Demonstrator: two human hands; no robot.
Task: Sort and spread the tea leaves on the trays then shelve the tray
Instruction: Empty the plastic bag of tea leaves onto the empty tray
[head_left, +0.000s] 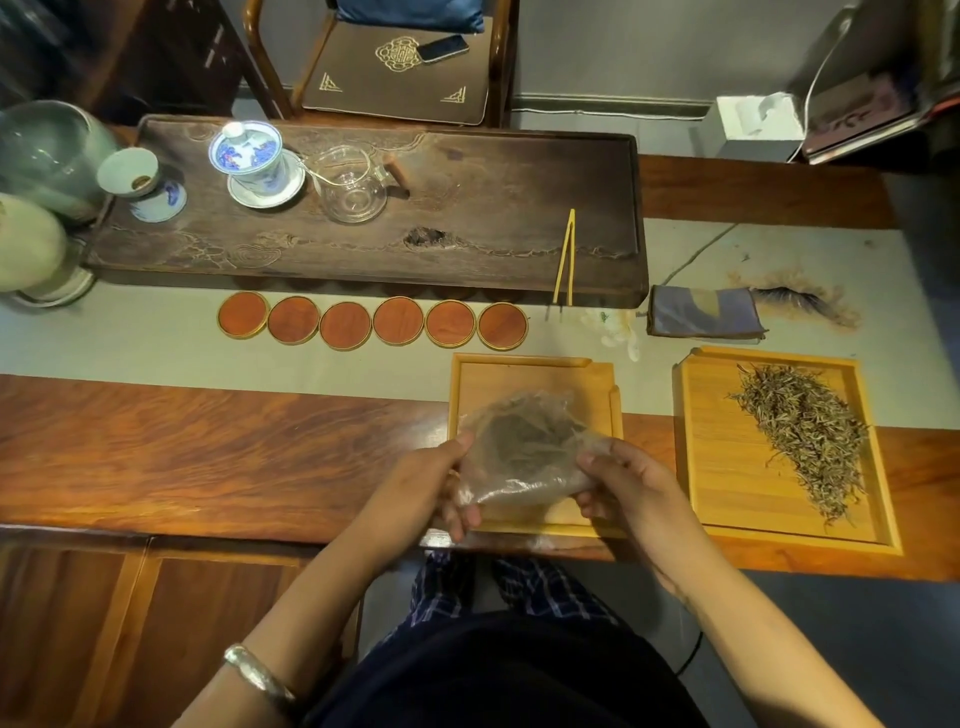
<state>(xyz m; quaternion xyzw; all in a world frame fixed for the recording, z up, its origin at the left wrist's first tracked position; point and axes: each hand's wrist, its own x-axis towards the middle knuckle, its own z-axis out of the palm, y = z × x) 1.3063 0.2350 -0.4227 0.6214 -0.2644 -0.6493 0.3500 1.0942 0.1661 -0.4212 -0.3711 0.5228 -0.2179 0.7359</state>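
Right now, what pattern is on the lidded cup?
Blue-and-white painted design on the lidded cup, seen in the head view.

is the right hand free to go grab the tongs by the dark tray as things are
Probably not yet. The right hand and left hand both hold the plastic bag over the near tray. The path to the tongs looks open, so it would only need to let go first.

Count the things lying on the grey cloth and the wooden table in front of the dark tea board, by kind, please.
Round coasters: 6
Bamboo trays: 2
Plastic bag of tea, held by left hand and right hand: 1
Folded cloth: 1
Total: 10
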